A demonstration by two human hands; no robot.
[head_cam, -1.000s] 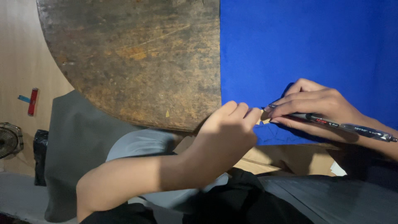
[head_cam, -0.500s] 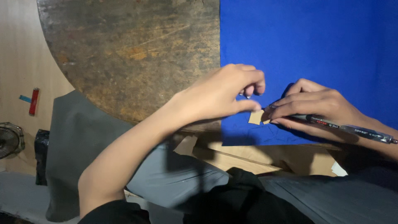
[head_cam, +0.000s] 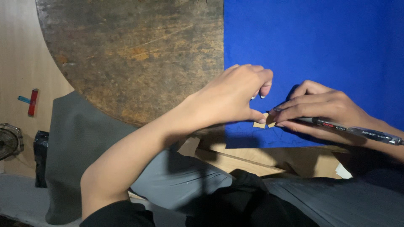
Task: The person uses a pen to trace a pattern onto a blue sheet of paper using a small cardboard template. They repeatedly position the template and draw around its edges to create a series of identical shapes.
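Observation:
A blue sheet (head_cam: pixel 320 46) lies over the right part of a worn round wooden table (head_cam: pixel 134 54). A small tan cardboard piece (head_cam: pixel 261 122) rests on the sheet near its front edge. My left hand (head_cam: pixel 235 96) presses that piece down with thumb and fingertips. My right hand (head_cam: pixel 320 110) holds a black pen (head_cam: pixel 353 129) with its tip at the piece's right edge. Faint drawn lines show on the blue sheet just below the piece.
Tan cardboard sheets (head_cam: pixel 269 157) lie under the table's front edge above my lap. A small red tool (head_cam: pixel 33 102) sits on the pale floor at the left, with a small fan (head_cam: pixel 8 141) and a black object (head_cam: pixel 41 157) below it.
My left hand has moved up and right onto the blue sheet and come down on the cardboard piece. The right hand with the pen has stayed almost still.

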